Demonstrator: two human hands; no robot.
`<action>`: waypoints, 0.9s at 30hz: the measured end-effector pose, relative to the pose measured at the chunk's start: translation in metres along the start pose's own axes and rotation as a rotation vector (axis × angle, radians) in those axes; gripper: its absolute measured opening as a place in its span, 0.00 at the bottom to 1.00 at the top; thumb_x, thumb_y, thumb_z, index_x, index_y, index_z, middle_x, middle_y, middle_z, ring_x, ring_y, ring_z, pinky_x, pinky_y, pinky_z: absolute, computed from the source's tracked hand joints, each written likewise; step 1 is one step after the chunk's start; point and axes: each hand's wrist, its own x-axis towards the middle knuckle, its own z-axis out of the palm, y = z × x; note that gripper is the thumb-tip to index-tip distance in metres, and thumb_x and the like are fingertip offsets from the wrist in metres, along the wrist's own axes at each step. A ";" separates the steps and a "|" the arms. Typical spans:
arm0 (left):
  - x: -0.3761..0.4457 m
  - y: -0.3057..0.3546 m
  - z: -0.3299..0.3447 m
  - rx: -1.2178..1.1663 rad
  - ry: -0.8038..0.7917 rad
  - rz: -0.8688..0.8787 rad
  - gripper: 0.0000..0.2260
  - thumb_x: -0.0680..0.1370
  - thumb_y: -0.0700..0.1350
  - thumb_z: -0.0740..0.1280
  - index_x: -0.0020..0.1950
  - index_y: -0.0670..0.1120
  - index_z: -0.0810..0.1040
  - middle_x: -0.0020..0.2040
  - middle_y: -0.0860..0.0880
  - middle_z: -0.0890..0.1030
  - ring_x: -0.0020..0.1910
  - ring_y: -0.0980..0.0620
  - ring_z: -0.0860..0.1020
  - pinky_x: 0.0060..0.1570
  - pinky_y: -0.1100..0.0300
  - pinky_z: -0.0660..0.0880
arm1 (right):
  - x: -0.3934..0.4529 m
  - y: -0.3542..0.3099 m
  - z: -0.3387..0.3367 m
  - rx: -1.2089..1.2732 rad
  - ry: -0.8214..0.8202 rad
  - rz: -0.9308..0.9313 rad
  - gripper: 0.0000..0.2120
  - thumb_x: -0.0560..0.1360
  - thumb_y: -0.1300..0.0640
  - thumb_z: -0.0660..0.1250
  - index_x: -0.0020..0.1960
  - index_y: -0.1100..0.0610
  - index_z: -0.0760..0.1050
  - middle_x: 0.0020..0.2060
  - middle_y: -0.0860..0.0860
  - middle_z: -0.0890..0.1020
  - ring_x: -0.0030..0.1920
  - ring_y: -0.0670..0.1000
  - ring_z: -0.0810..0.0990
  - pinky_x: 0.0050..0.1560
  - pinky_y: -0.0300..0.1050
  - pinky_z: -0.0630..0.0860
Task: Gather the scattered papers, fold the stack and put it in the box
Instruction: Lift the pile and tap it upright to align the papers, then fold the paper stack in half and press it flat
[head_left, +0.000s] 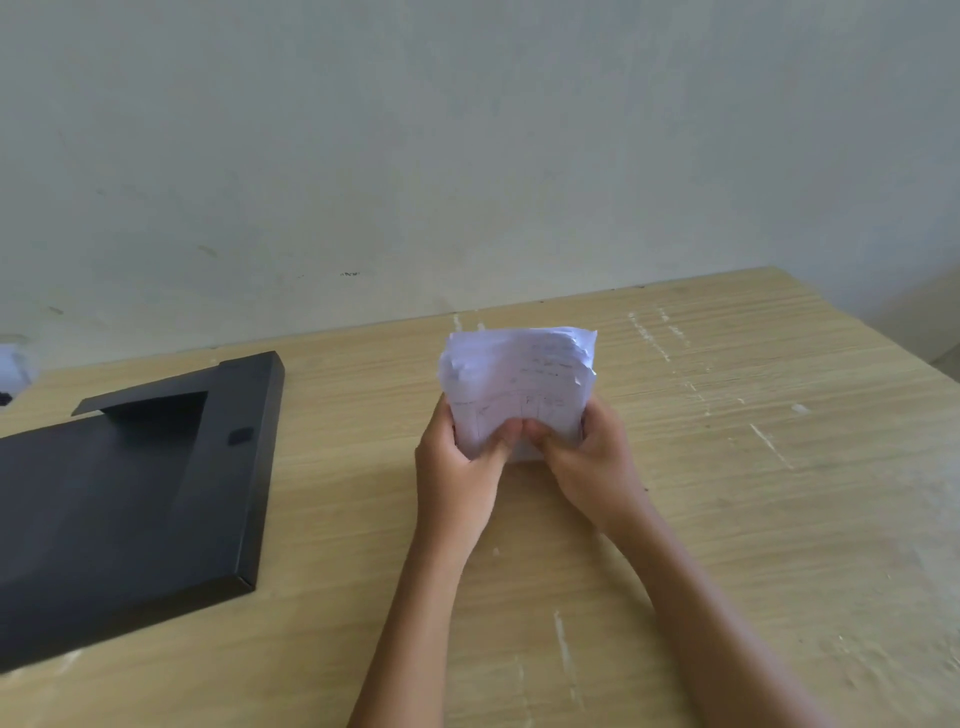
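The folded paper stack (519, 387) is held upright above the middle of the table (727, 467), pinched at its lower edge by the left hand (457, 467) and right hand (592, 462), thumbs pressed in front, probably to keep the fold closed. The black box (130, 499) is set at the table's left edge.

We see the stack of papers (519, 387) gathered into one thick white bundle, held upright above the table, its upper edge ragged with crumpled sheet ends. Faint handwriting and ruled lines mark the face turned toward us; the words are too blurred to read. It looks folded, though we cannot be sure from this angle. The black box (130, 499) lies well apart to the left, flat on the wooden top, with a shallow rectangular recess near its far end.
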 end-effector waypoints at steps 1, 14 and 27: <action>0.000 0.001 -0.001 -0.013 -0.030 -0.032 0.18 0.73 0.46 0.80 0.58 0.55 0.78 0.50 0.61 0.85 0.50 0.59 0.84 0.52 0.57 0.78 | 0.001 0.003 -0.001 -0.008 -0.018 0.017 0.08 0.74 0.64 0.73 0.52 0.56 0.82 0.44 0.48 0.87 0.47 0.50 0.86 0.46 0.47 0.82; 0.007 0.096 0.000 1.073 -0.048 0.600 0.30 0.83 0.65 0.49 0.81 0.52 0.66 0.78 0.54 0.72 0.82 0.47 0.62 0.80 0.39 0.51 | 0.001 0.003 -0.005 0.041 -0.092 0.003 0.07 0.70 0.63 0.70 0.48 0.60 0.80 0.42 0.60 0.86 0.40 0.49 0.81 0.40 0.53 0.79; 0.017 0.087 -0.003 1.151 -0.206 0.632 0.23 0.82 0.67 0.49 0.71 0.64 0.72 0.65 0.60 0.78 0.64 0.48 0.75 0.66 0.41 0.67 | -0.002 -0.011 -0.005 0.067 -0.053 -0.023 0.08 0.71 0.62 0.74 0.47 0.53 0.81 0.41 0.57 0.85 0.39 0.49 0.80 0.40 0.61 0.79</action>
